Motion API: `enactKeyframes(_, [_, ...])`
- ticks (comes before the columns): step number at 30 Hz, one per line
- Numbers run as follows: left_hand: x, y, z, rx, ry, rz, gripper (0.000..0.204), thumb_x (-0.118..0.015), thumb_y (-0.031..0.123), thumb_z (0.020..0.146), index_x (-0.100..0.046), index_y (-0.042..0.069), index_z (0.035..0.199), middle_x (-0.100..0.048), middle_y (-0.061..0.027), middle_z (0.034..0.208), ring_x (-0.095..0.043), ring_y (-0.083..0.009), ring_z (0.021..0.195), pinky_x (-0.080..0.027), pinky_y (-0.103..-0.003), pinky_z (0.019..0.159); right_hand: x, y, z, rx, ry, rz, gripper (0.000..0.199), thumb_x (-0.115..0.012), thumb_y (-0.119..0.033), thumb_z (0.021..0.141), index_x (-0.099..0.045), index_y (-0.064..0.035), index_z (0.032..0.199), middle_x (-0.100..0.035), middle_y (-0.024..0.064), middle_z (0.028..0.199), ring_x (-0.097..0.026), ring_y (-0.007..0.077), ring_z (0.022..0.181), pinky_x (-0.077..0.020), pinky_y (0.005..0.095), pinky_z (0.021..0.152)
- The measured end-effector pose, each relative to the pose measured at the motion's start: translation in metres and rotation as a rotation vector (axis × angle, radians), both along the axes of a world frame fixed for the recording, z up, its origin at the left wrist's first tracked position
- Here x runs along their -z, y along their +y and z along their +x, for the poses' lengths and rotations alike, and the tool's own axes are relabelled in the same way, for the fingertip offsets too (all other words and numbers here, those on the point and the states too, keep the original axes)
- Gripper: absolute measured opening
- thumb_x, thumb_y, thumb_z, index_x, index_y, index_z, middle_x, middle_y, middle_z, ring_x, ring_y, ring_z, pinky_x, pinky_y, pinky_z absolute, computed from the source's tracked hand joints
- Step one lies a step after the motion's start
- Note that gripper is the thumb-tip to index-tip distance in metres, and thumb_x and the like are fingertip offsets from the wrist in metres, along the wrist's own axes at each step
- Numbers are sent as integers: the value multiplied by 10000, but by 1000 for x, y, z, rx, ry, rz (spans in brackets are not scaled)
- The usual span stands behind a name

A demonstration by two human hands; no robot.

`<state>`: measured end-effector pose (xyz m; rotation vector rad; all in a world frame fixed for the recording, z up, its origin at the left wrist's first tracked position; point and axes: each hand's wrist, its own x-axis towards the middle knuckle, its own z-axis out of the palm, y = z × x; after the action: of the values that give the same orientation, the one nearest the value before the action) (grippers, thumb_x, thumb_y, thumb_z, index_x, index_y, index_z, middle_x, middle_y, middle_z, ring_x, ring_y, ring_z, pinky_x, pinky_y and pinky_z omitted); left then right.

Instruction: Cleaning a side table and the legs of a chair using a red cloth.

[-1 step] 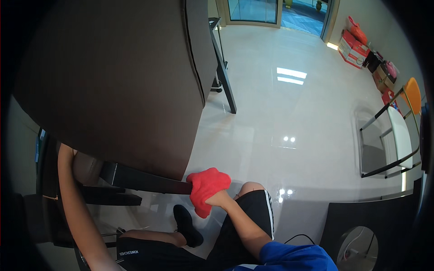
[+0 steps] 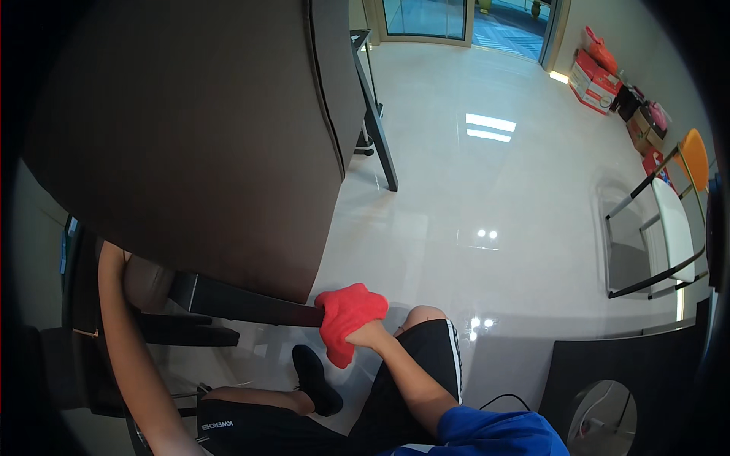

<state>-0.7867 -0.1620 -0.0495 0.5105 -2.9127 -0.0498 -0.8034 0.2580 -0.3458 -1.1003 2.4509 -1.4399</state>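
Observation:
My right hand grips a red cloth, which covers most of its fingers. The cloth is wrapped around or pressed against the end of a black leg that sticks out below a large dark brown panel, probably upholstered furniture. My left arm reaches up along the left side. Its hand goes out of sight behind the brown piece, beside a rounded brown padded part, so the fingers do not show.
A second dark leg lies just below the first. My black shoe rests on the glossy tiled floor. At right stand a white chair, an orange chair and a black cabinet with a round hole. Boxes line the far wall.

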Motion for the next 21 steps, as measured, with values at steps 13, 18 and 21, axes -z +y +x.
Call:
enactKeyframes(13, [-7, 34, -21, 35, 35, -14, 519, -605, 225, 917, -503, -88, 1318, -564, -223, 1332, -519, -284, 1234, -400, -351, 1045, 131, -17, -1, 5, -251, -382, 288, -695, -146, 783, -658, -53, 1053, -668, 140, 1013, -638, 275, 973, -494, 374, 861])
enactKeyframes(18, [-13, 27, -13, -2, 23, 16, 515, -613, 215, 912, -509, -89, 1313, -572, -218, 1322, -527, -274, 1218, -405, -350, 1038, 127, -20, 10, 152, -758, -684, 253, -643, -117, 856, -629, -41, 1097, -649, 112, 1128, -616, 247, 1070, -473, 373, 945])
enactKeyframes(21, [-16, 32, -22, -16, 4, 50, 512, -618, 209, 909, -512, -90, 1310, -577, -215, 1316, -531, -269, 1209, -409, -350, 1034, 153, -17, -3, 135, -650, -624, 279, -650, -93, 853, -626, -29, 1124, -651, 98, 1135, -611, 229, 1070, -477, 362, 939])
